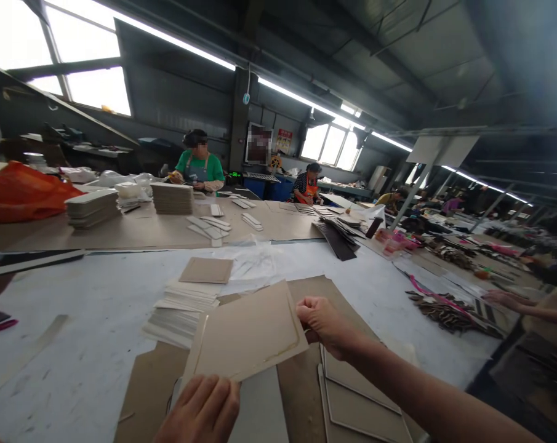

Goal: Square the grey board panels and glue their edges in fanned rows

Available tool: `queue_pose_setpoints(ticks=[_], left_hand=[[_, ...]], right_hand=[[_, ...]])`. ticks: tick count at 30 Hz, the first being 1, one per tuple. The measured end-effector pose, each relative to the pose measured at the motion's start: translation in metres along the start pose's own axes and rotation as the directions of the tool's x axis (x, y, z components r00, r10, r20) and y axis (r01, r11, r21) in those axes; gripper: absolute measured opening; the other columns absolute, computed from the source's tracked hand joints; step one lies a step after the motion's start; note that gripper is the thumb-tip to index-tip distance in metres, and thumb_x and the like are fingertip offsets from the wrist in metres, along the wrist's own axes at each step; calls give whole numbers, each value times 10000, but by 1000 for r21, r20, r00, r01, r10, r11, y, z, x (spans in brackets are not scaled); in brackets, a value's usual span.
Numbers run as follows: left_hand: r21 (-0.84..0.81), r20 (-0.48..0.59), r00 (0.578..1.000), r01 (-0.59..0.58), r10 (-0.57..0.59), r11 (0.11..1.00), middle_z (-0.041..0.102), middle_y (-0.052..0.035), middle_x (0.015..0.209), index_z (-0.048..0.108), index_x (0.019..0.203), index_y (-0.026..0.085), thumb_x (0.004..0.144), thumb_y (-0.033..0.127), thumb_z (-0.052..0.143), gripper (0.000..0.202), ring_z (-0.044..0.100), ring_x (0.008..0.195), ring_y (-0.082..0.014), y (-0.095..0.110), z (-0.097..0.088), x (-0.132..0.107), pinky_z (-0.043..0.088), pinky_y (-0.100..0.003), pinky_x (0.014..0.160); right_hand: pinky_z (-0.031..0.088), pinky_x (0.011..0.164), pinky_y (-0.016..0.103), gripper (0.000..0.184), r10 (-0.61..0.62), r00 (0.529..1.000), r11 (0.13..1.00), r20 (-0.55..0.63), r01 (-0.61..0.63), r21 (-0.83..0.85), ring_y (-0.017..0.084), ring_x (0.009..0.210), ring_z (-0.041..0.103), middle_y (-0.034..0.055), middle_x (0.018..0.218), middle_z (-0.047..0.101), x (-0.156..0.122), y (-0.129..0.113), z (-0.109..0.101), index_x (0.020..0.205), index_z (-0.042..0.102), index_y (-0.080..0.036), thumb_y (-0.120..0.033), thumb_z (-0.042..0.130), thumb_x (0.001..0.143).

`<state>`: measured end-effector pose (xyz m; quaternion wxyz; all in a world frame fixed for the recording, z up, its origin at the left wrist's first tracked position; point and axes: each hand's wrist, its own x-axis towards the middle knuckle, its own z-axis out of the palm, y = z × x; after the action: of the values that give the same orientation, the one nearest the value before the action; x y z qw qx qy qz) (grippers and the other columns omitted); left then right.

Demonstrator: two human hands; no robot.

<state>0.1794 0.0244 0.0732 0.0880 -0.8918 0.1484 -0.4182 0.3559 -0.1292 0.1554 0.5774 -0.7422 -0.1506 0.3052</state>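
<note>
A beige rectangular board [250, 332] is held tilted in front of me, with a shiny line, perhaps glue, along parts of its border. My right hand [327, 326] pinches its right edge. My left hand [207, 409] has its fingers curled at the board's lower left corner; the thumb is hidden. Beneath lie a pale grey sheet [264, 409] and brown cardboard [140, 387]. Behind and left of the board is a fanned stack of white-edged sheets [179, 317], with a smaller beige board [207, 271] beyond it. Framed beige panels [365, 406] overlap below my right forearm.
Across the table are stacked boards [172, 200], an orange bag [24, 191] and dark sheets [338, 237]. A person in green [199, 163] sits opposite. At right, another person's hands [504, 298] are near a pile of brown pieces [444, 314].
</note>
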Motion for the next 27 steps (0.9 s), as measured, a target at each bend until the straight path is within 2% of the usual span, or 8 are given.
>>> queue_pose_setpoints(ticks=[4, 9, 11, 15, 19, 21, 24, 27], left_hand=[[-13, -130, 988, -88, 85, 996, 582, -37, 739, 575, 849, 125, 874, 90, 306, 272, 510, 688, -146, -8, -23, 14, 418, -313, 726], [34, -127, 969, -211, 214, 977, 615, -96, 863, 581, 947, 72, 854, 68, 326, 272, 546, 847, -222, -25, -69, 43, 394, -404, 829], [36, -143, 962, -230, 233, 973, 615, -113, 911, 578, 992, 57, 856, 77, 339, 275, 546, 894, -238, -34, -87, 53, 388, -419, 855], [-33, -257, 957, -149, 136, 988, 611, -100, 875, 577, 1009, 69, 807, 106, 512, 216, 559, 845, -209, -41, -110, 65, 434, -369, 791], [-121, -328, 941, 40, -78, 992, 620, -42, 772, 579, 929, 121, 752, 87, 603, 182, 572, 749, -146, -23, -105, 68, 454, -270, 713], [-113, -400, 895, 163, -195, 980, 633, -15, 752, 590, 892, 143, 740, 82, 619, 166, 579, 731, -120, -9, -95, 68, 450, -234, 712], [-181, -498, 743, 415, -447, 892, 623, 20, 713, 599, 840, 179, 749, 129, 623, 106, 561, 669, -89, 12, -78, 63, 447, -206, 685], [-341, -416, 596, 598, -687, 725, 599, 26, 677, 594, 821, 201, 794, 234, 568, 50, 528, 597, -89, 24, -63, 53, 453, -211, 625]], right_hand=[[447, 451, 210, 148, -76, 997, 997, -6, 76, 2, 97, 493, 537, -37, 563, 538, -15, -18, 6, 650, 476, -163, -246, 593, 612], [432, 436, 188, 183, -331, 944, 943, 3, 331, 37, 74, 461, 505, -30, 554, 544, -48, -67, 4, 699, 523, -156, -331, 552, 745], [446, 431, 209, 288, -400, 916, 911, 38, 393, 122, 93, 465, 521, -10, 563, 565, -63, -72, 4, 730, 535, -154, -438, 526, 774], [367, 344, 191, 541, -262, 961, 933, 86, 230, 275, 93, 393, 491, 26, 528, 577, -77, -25, 20, 730, 545, -128, -663, 467, 720], [306, 320, 173, 635, -52, 976, 962, 211, -7, 271, 73, 353, 451, 17, 503, 562, -67, 51, 57, 708, 527, -126, -753, 491, 613], [318, 346, 175, 677, -10, 948, 957, 318, -83, 277, 77, 399, 479, 30, 559, 576, -64, 72, 75, 731, 540, -117, -770, 527, 556], [365, 424, 188, 710, -34, 924, 912, 380, -127, 391, 92, 527, 532, 50, 683, 590, -66, 80, 94, 801, 565, -106, -748, 602, 501], [369, 445, 196, 684, -26, 942, 852, 334, -154, 500, 82, 526, 513, 5, 652, 559, -69, 75, 101, 762, 540, -135, -722, 665, 434]])
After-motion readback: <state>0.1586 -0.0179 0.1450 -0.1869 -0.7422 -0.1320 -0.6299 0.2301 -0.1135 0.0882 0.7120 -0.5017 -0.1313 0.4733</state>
